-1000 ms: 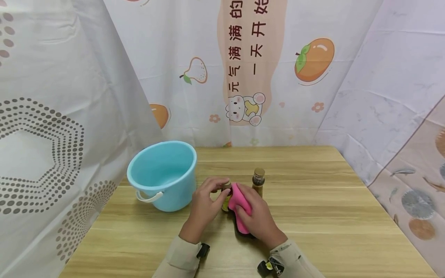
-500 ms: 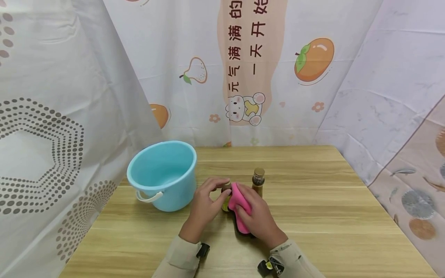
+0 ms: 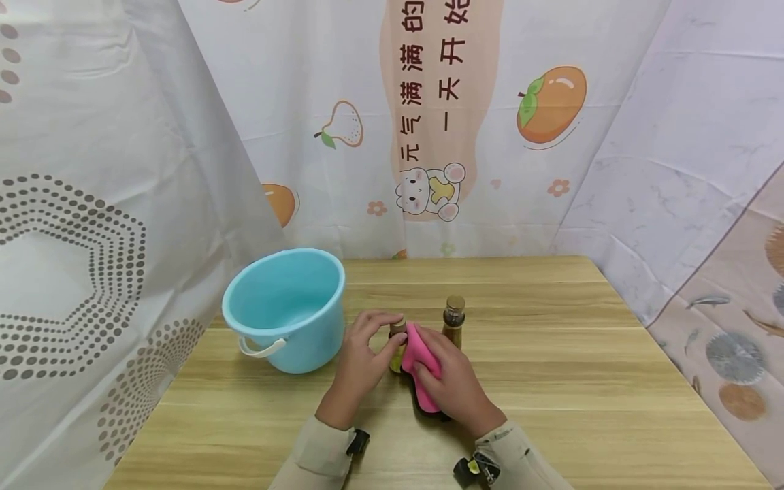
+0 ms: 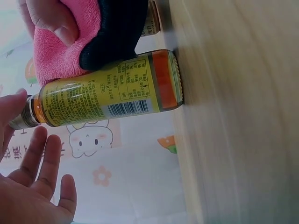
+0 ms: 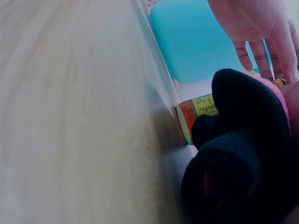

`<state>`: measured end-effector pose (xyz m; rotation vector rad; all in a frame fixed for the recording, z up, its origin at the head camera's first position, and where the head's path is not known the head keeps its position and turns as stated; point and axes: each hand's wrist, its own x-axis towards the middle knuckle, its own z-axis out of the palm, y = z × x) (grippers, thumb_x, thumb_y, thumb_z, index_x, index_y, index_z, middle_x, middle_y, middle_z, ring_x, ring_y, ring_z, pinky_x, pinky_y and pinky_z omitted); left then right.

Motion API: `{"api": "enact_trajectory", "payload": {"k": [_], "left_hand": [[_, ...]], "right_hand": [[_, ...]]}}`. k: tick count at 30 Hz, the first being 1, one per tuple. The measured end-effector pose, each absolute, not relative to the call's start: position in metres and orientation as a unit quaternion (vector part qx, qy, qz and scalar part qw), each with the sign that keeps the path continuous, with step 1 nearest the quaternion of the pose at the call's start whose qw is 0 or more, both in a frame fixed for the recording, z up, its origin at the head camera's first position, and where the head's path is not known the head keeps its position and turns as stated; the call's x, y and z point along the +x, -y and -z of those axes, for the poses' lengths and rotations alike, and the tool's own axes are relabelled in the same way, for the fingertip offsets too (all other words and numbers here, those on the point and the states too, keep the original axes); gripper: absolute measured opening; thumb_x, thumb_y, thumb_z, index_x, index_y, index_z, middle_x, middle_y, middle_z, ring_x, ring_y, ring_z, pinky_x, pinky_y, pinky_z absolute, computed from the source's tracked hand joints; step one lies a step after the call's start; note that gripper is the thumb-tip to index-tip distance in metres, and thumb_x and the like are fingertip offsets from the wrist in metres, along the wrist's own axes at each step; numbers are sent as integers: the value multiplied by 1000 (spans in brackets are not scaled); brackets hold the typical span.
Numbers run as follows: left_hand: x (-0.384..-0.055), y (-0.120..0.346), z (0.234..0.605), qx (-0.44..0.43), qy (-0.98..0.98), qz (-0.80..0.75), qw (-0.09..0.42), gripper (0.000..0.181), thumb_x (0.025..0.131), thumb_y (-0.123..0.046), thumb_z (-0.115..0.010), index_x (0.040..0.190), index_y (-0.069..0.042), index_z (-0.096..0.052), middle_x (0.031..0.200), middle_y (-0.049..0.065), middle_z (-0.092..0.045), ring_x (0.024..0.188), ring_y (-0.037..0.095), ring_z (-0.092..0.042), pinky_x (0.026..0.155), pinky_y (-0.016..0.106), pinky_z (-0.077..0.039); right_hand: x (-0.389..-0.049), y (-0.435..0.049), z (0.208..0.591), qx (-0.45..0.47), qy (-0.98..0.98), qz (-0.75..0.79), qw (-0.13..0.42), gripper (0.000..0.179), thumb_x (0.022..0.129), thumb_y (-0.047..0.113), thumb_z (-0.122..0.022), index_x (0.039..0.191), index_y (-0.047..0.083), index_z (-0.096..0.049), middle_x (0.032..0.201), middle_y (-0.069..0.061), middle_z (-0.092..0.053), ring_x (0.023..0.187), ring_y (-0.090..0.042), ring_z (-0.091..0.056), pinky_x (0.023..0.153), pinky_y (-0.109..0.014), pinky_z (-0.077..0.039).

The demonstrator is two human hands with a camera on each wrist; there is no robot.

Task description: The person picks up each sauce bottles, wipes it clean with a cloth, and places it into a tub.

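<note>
Between the two hands a glass bottle with a yellow label [image 4: 93, 98] stands upright on the wooden table. My left hand [image 3: 360, 354] pinches it at the capped neck with thumb and forefinger; the other fingers are spread apart from the glass in the left wrist view. A pink and black cloth [image 3: 424, 395] is bunched in my right hand [image 3: 454, 384], which grips it against the bottle's side. The cloth's dark face [image 5: 238, 140] covers much of the bottle in the right wrist view. Just behind the right hand stands a second bottle [image 3: 454, 323] with a gold-coloured cap, its lower part hidden.
A light blue bucket [image 3: 312, 344] with a white handle stands on the table to the left of the hands. Wood-grain tabletop [image 3: 582, 381] stretches to the right. Printed curtains [image 3: 490, 231] hang behind the table and along both sides.
</note>
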<state>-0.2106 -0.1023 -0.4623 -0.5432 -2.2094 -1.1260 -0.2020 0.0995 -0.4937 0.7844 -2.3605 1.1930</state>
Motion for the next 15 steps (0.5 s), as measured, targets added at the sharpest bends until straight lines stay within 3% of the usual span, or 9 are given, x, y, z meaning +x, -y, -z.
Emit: {"api": "enact_trajectory", "payload": {"k": [6,15], "left_hand": [[-210,102,460,-204,829,430,294,28,92,-28,-81,120,-25,-77,119,-5,-68,113,15,-63,94,45,-51],[-210,101,461,-219,817,435,309,28,92,-22,-81,120,-21,-78,117,-3,-70,107,16,-68,92,44,-54]], "right_hand": [[-201,-100,493,267,849,-423,170,68,93,12,-77,155,21,-50,142,3,-61,123,-12,-62,99,-42,-58],[-200,-99,494,228,878,-410,97,66,95,17,-75,155,20,-50,141,2,-62,117,-11,-62,100,-40,-56]]}}
